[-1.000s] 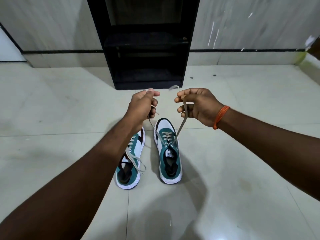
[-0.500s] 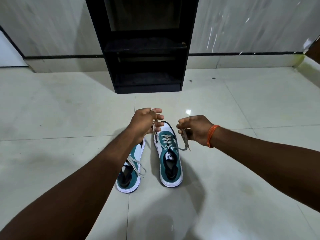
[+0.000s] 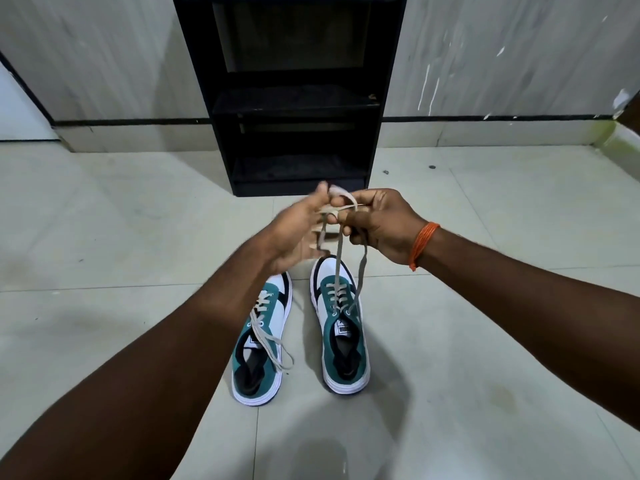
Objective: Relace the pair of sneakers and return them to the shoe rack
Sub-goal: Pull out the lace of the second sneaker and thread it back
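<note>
Pale floor tiles [image 3: 485,341] run back to a marbled wall, where a black shoe rack [image 3: 291,98] stands with its shelves dark. On the tiles in front of you sit two teal-and-white sneakers, toes toward the rack: the left sneaker [image 3: 261,344] with its grey lace ends lying loose across the tongue, and the right sneaker [image 3: 341,327] just beside it. Your hands meet above the right shoe's toe. Your right hand [image 3: 381,226] (orange thread at the wrist) is closed on the lace [image 3: 341,249], which rises in two strands from the top eyelets. Your left hand [image 3: 298,237] is blurred; its fingers look spread, with the lace looped between both hands.
</note>
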